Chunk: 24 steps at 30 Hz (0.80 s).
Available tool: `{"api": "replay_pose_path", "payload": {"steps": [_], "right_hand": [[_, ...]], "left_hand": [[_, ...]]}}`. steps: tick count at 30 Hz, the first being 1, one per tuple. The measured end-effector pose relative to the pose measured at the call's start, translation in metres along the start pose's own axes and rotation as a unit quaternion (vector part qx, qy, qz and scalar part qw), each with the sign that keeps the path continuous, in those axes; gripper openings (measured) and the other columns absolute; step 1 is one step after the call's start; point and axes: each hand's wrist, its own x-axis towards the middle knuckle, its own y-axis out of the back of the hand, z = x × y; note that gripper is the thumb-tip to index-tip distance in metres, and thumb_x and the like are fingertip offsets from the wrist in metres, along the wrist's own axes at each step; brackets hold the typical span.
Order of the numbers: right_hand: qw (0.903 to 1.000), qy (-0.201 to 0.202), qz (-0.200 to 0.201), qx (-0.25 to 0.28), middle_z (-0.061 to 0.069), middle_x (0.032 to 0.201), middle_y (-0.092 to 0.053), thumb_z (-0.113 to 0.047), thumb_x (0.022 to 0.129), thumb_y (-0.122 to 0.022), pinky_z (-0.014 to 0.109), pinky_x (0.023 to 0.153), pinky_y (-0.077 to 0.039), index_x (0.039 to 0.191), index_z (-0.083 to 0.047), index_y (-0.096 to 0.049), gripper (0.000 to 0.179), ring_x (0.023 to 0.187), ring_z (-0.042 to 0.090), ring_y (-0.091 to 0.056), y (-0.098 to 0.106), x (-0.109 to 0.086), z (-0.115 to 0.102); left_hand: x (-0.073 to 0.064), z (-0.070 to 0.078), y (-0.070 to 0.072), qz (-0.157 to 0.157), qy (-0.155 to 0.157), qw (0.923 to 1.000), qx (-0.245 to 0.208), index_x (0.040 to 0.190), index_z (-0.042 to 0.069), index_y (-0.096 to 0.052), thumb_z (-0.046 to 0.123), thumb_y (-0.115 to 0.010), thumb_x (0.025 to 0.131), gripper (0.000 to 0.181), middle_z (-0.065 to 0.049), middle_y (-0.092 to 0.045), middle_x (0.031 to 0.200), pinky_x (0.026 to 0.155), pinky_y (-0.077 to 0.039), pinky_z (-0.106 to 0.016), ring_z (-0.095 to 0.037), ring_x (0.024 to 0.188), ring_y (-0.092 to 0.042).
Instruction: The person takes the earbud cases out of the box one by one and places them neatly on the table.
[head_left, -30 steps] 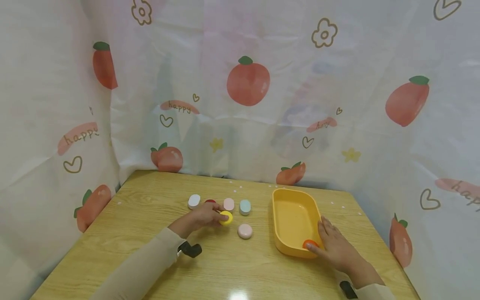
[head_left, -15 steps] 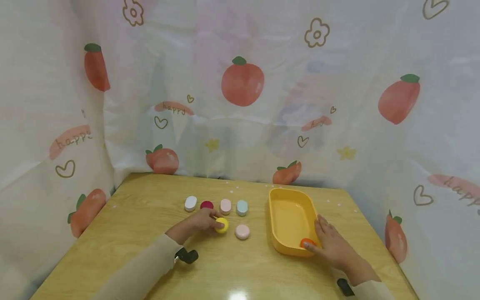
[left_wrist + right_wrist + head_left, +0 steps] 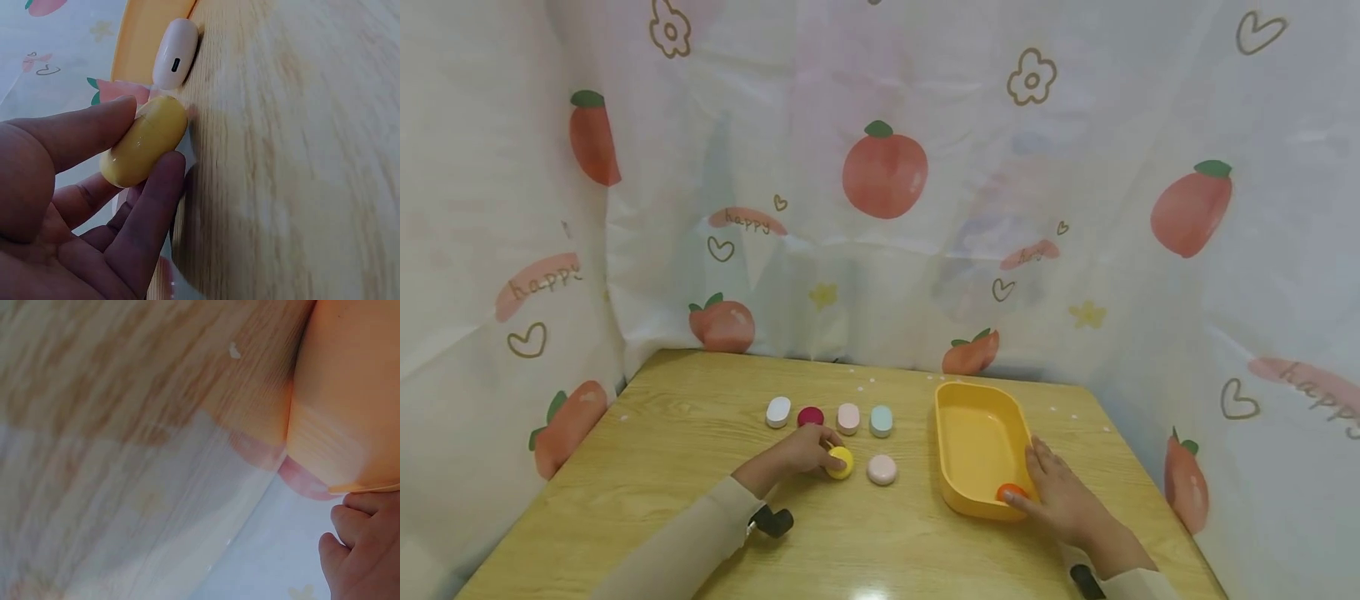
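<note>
In the head view my left hand pinches a small yellow earbud case by its edge, close over the table. The left wrist view shows the thumb on one side of the yellow case and fingertips on the other. Just to the right lies a pale pink round case, its charging port facing the left wrist camera. My right hand rests at the right rim of a yellow-orange tray, fingers extended. Its thumb reaches over the near corner, by an orange case inside the tray.
Behind the left hand stands a row of cases: white, dark red, pink and light blue. A fruit-printed curtain encloses the wooden table at the back and sides.
My left hand has drawn the yellow case slightly back and down, baring more of the dark red case behind it. The right hand stays at the tray. The head view has shifted slightly.
</note>
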Motion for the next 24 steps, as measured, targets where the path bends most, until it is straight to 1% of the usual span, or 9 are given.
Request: {"api": "replay_pose_path", "payload": {"steps": [3,7,9,11,13,16,18,21,24], "right_hand": [[1.0000,-0.002,-0.002,-0.001,0.031,0.155,-0.012,-0.052,0.096,-0.055,0.064,0.109,-0.016,0.144,0.016,-0.026,0.089,0.139,0.050,-0.016,-0.0013,-0.0002,-0.0007],[0.9999,-0.005,-0.001,-0.011,0.031,0.155,-0.012,-0.052,0.097,-0.053,0.064,0.109,-0.017,0.145,0.016,-0.025,0.088,0.139,0.050,-0.016,-0.0025,-0.0002,0.0003],[0.9999,-0.003,0.001,-0.014,0.032,0.155,-0.012,-0.052,0.097,-0.052,0.064,0.109,-0.017,0.145,0.016,-0.025,0.088,0.139,0.050,-0.016,-0.0029,0.0001,0.0011],[0.9999,0.000,0.003,-0.016,0.032,0.155,-0.013,-0.052,0.097,-0.053,0.064,0.109,-0.017,0.145,0.016,-0.025,0.088,0.139,0.050,-0.016,-0.0033,0.0003,0.0018],[0.9998,0.003,0.005,-0.017,0.032,0.155,-0.013,-0.051,0.097,-0.053,0.064,0.109,-0.017,0.145,0.016,-0.025,0.088,0.139,0.049,-0.016,-0.0034,0.0007,0.0023],[0.9998,0.003,0.005,-0.018,0.032,0.155,-0.013,-0.051,0.096,-0.054,0.064,0.109,-0.017,0.144,0.016,-0.026,0.088,0.139,0.049,-0.016,-0.0028,0.0011,0.0026],[0.9999,0.003,0.004,-0.014,0.032,0.155,-0.013,-0.051,0.096,-0.054,0.064,0.109,-0.017,0.144,0.016,-0.026,0.088,0.139,0.049,-0.016,-0.0021,0.0017,0.0022],[1.0000,0.003,0.003,-0.008,0.031,0.155,-0.012,-0.052,0.096,-0.054,0.064,0.109,-0.016,0.145,0.016,-0.025,0.088,0.140,0.049,-0.015,-0.0016,0.0026,0.0018],[1.0000,0.003,0.002,-0.009,0.031,0.155,-0.012,-0.052,0.096,-0.054,0.064,0.109,-0.017,0.145,0.016,-0.025,0.088,0.140,0.049,-0.015,-0.0018,0.0036,0.0020]], "left_hand": [[-0.0015,-0.0011,-0.0014,0.004,-0.004,0.9999,0.013,0.104,-0.002,-0.066,0.004,-0.080,0.079,0.029,-0.010,-0.057,0.089,0.061,-0.055,-0.030,-0.017,0.071,-0.059],[-0.0025,-0.0013,-0.0040,0.005,-0.009,0.9999,0.009,0.105,-0.003,-0.066,0.004,-0.080,0.079,0.030,-0.010,-0.057,0.090,0.062,-0.056,-0.031,-0.017,0.074,-0.059],[-0.0028,-0.0015,-0.0049,0.008,-0.013,0.9998,0.016,0.105,-0.003,-0.066,0.005,-0.080,0.079,0.030,-0.009,-0.058,0.091,0.063,-0.056,-0.031,-0.017,0.075,-0.059],[-0.0025,-0.0017,-0.0053,0.014,-0.019,0.9992,0.033,0.106,-0.003,-0.067,0.006,-0.080,0.080,0.030,-0.008,-0.060,0.092,0.064,-0.056,-0.031,-0.017,0.076,-0.059],[-0.0016,-0.0017,-0.0058,0.018,-0.026,0.9976,0.061,0.106,-0.002,-0.068,0.009,-0.080,0.080,0.031,-0.006,-0.062,0.091,0.064,-0.056,-0.030,-0.016,0.076,-0.059],[-0.0002,-0.0004,-0.0061,0.021,-0.037,0.9937,0.104,0.105,-0.001,-0.070,0.014,-0.080,0.081,0.031,-0.002,-0.064,0.088,0.062,-0.053,-0.027,-0.013,0.075,-0.057],[-0.0003,0.0013,-0.0061,0.021,-0.040,0.9911,0.126,0.104,0.000,-0.071,0.016,-0.080,0.081,0.029,0.000,-0.064,0.085,0.060,-0.052,-0.026,-0.013,0.072,-0.056],[-0.0017,0.0042,-0.0051,0.022,-0.035,0.9890,0.142,0.101,0.001,-0.071,0.017,-0.079,0.082,0.026,0.001,-0.063,0.083,0.057,-0.049,-0.025,-0.012,0.066,-0.055],[-0.0030,0.0057,-0.0038,0.021,-0.025,0.9884,0.148,0.100,0.002,-0.072,0.018,-0.079,0.082,0.025,0.001,-0.063,0.080,0.054,-0.047,-0.025,-0.012,0.062,-0.055]]}}
